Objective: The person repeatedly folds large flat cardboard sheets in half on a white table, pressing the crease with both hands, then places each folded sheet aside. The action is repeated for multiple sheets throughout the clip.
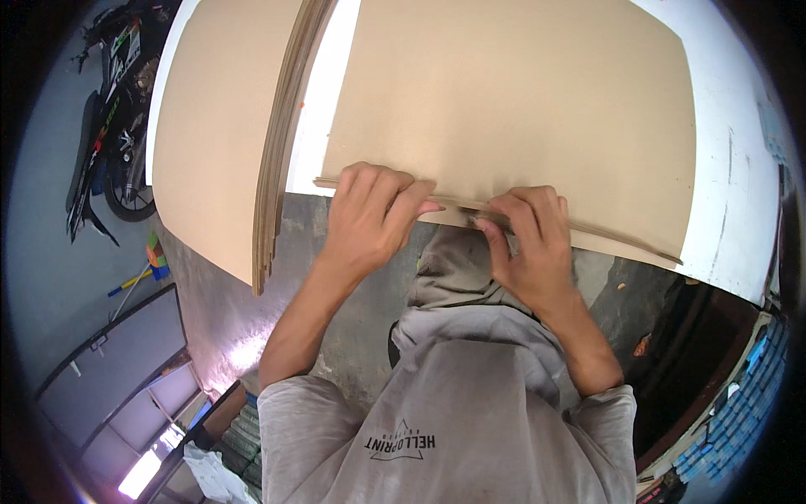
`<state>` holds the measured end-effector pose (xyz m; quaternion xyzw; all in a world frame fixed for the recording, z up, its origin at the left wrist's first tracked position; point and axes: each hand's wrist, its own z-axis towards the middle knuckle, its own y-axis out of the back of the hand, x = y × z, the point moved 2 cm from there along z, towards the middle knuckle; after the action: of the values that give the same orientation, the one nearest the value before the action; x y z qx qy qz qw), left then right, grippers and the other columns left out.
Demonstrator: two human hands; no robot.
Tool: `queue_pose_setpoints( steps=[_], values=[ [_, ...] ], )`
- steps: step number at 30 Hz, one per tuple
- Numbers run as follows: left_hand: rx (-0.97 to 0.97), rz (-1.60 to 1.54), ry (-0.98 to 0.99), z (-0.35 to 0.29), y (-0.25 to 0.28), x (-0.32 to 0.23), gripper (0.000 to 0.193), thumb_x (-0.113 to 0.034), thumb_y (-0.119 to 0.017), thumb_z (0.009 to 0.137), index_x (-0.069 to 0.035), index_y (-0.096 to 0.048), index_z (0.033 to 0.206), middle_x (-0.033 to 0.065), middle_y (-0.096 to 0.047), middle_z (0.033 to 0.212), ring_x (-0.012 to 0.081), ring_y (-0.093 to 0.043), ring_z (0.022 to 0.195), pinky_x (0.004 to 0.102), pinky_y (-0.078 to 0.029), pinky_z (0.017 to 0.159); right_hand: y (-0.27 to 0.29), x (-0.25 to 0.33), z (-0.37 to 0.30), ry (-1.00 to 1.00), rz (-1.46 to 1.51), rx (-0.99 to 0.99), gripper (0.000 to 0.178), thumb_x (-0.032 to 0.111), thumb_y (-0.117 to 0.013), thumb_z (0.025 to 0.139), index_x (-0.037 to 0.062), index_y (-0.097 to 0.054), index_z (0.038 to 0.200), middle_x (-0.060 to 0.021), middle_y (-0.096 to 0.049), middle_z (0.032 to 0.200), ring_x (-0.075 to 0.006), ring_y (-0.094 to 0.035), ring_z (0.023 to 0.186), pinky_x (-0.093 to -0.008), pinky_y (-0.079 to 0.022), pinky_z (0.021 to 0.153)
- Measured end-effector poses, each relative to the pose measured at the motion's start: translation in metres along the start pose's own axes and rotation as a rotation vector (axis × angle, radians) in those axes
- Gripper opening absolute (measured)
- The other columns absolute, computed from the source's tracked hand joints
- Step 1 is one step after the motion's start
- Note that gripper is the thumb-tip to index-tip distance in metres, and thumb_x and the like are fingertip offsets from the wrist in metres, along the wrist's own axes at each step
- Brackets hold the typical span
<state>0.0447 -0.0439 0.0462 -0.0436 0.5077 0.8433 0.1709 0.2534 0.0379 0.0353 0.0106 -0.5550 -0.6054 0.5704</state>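
A large flat brown board (520, 101), like cardboard, lies in front of me. Along its near edge runs a narrow brown strip (625, 239), raised a little from the sheet. My left hand (365, 210) is closed over this edge left of the middle, its fingers curled and its thumb pointing right. To the right, my right hand (537, 244) grips the same edge, fingers bent on top and thumb below. A small dark blurred patch shows by the right thumb; I cannot make out what it is.
The board rests on a white tabletop (730, 168). Left of it stands a stack of brown boards (210, 126), its near end overhanging. A motorcycle (126, 143) is at the far left. Blue bundled items (739, 403) lie at the lower right, beside a dark opening.
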Motion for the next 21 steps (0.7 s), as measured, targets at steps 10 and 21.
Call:
queue_pose_setpoints(
  steps=[10, 21],
  values=[
    [-0.198, -0.032, -0.291, 0.118, 0.112, -0.024, 0.028, -0.012, -0.088, 0.078, -0.006, -0.077, 0.104, 0.0056, -0.069, 0.088, 0.025, -0.065, 0.077, 0.0372, -0.05, 0.065, 0.135, 0.045, 0.081, 0.404, -0.163, -0.185, 0.027, -0.004, -0.082, 0.081, -0.0025, -0.076, 0.107, -0.0131, -0.068, 0.092, -0.0269, -0.065, 0.076, -0.037, -0.05, 0.062],
    [-0.25, -0.036, -0.375, 0.131, 0.141, -0.054, 0.019, -0.008, -0.086, 0.079, -0.005, -0.075, 0.095, 0.0067, -0.071, 0.08, 0.0245, -0.068, 0.07, 0.0365, -0.053, 0.058, 0.174, 0.064, 0.079, 0.443, -0.172, -0.18, 0.018, -0.006, -0.077, 0.079, -0.0001, -0.07, 0.095, -0.0131, -0.064, 0.079, -0.0306, -0.066, 0.072, -0.0423, -0.051, 0.061]
  ],
)
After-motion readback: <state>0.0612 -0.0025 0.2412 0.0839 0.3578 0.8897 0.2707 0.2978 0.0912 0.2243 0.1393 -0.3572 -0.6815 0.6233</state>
